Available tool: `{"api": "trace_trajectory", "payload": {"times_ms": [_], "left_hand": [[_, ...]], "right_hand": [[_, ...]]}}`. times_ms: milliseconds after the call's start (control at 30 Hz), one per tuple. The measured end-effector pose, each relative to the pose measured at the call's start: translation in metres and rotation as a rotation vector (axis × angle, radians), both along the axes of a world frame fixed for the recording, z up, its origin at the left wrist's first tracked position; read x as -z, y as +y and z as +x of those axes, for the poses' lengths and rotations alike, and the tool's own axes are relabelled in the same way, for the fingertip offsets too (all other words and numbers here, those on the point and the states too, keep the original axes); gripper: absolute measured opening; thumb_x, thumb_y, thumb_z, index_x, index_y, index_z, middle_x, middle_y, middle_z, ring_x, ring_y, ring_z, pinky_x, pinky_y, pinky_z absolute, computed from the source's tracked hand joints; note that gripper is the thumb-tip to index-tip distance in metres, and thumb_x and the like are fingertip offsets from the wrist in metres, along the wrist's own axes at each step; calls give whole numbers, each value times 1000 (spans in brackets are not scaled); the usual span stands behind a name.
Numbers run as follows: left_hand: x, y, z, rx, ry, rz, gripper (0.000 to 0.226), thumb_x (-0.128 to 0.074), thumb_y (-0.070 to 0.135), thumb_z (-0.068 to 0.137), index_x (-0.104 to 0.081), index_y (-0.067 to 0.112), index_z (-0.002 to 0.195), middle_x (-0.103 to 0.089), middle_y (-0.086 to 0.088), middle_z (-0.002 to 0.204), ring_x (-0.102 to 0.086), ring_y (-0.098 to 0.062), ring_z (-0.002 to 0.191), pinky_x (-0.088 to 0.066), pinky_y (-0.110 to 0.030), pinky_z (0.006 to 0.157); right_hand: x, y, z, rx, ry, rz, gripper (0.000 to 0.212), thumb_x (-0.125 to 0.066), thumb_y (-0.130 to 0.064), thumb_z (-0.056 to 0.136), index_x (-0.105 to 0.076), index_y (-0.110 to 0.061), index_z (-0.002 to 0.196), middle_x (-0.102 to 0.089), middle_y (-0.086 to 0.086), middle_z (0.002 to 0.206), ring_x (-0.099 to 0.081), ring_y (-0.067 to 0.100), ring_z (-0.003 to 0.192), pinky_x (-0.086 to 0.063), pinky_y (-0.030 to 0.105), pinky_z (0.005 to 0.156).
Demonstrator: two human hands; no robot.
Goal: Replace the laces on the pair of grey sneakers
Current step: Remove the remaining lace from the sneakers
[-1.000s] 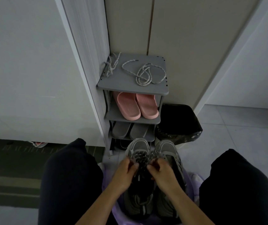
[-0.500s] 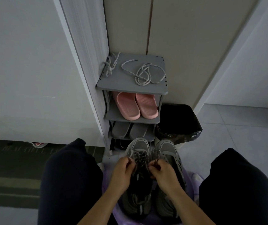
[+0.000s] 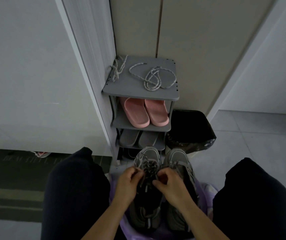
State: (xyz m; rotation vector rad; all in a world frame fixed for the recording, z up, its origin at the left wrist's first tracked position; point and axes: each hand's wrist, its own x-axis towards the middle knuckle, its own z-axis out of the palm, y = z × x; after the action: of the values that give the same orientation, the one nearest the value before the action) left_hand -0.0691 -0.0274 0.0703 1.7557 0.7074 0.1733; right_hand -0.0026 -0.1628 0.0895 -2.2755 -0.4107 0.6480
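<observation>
Head view: a person sits with both knees spread, in dark trousers, and the pair of grey sneakers stands between the knees, toes pointing away toward a shoe rack. The left sneaker and the right sneaker stand side by side, touching or nearly so, on something lilac whose shape is too hidden to name.

Both hands are over the left sneaker. The left hand has its fingers curled and pinches a speckled lace at the sneaker's left side. The right hand is likewise curled, with thumb and fingertips closed on the same lace at the sneaker's right side. The lace crosses the upper eyelets between the two hands, and a loop of it lies over the toe.

On the rack's top shelf lie loose laces, pale and speckled, one coiled near the middle and another bunched at the back left corner. The shelf below holds pink slippers, and under those sit grey slippers. Just right of the rack stands a bin lined with a black bag. A dark doormat lies on the tiled floor at the far left.
</observation>
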Motion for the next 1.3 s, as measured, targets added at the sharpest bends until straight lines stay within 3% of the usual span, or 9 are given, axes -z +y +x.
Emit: {"api": "trace_trajectory", "payload": {"times_ms": [267,367,467,601,701,801,934,1068,1302], "left_hand": [[-38,37,5,-562,-343,-440,28,-40,8,97,-43,10,69,-38,-5,56,-44,-9,39,-42,-23,45],[-48,44,2,-389,-257,-250,25,-45,9,95,-48,11,70,-40,-5,57,-40,-13,48,-39,-19,46],[-43,35,-7,-95,-120,-58,22,-55,8,90,-52,16,69,-50,-4,70,-48,-11,62,-40,-23,63],[-51,29,-16,261,-184,-136,27,-51,23,89,-62,3,75,-63,-5,99,-60,-4,89,-46,-15,81],[-50,28,-7,31,-167,-471,59,-33,30,99,-55,-15,69,-68,-15,70,-66,-23,70,-54,-24,69],[-33,23,6,-36,61,-231,21,-49,12,93,-54,9,74,-57,-4,68,-55,-10,61,-43,-12,56],[-16,12,14,106,158,-243,28,-43,-3,92,-57,16,76,-55,-2,67,-48,3,40,-35,-11,40],[-13,13,17,82,147,-298,16,-55,4,89,-55,16,79,-51,-2,60,-45,-1,37,-34,-14,38],[-3,12,21,125,154,-184,19,-67,4,81,-56,19,73,-60,-1,73,-55,-5,64,-44,-11,59]], "right_hand": [[-1,-2,0,4,-44,-56,23,-61,-25,85,-55,-17,106,-56,-2,106,-53,10,89,-38,15,71],[-1,-1,2,26,52,-19,25,-60,-30,88,-58,-14,107,-59,0,105,-56,11,91,-41,18,77],[-2,2,10,83,175,29,23,-49,-27,94,-62,-11,103,-66,8,98,-63,23,90,-51,38,85],[-2,6,16,91,201,63,13,-52,-14,92,-65,-13,92,-69,13,86,-64,23,78,-52,41,81],[0,9,19,137,196,74,3,-59,-15,88,-61,-15,87,-68,10,83,-63,21,76,-53,40,78],[1,11,20,160,198,67,5,-61,-19,87,-62,-17,82,-68,8,82,-65,23,78,-55,40,78],[0,13,22,135,208,49,18,-60,-19,87,-58,-16,69,-63,7,68,-59,20,64,-51,36,66],[4,15,24,97,252,69,24,-52,-17,90,-49,-11,67,-45,13,63,-41,20,57,-33,32,59],[7,17,19,100,246,50,20,-51,-23,93,-58,-5,91,-57,5,75,-55,17,69,-45,32,68]]}}
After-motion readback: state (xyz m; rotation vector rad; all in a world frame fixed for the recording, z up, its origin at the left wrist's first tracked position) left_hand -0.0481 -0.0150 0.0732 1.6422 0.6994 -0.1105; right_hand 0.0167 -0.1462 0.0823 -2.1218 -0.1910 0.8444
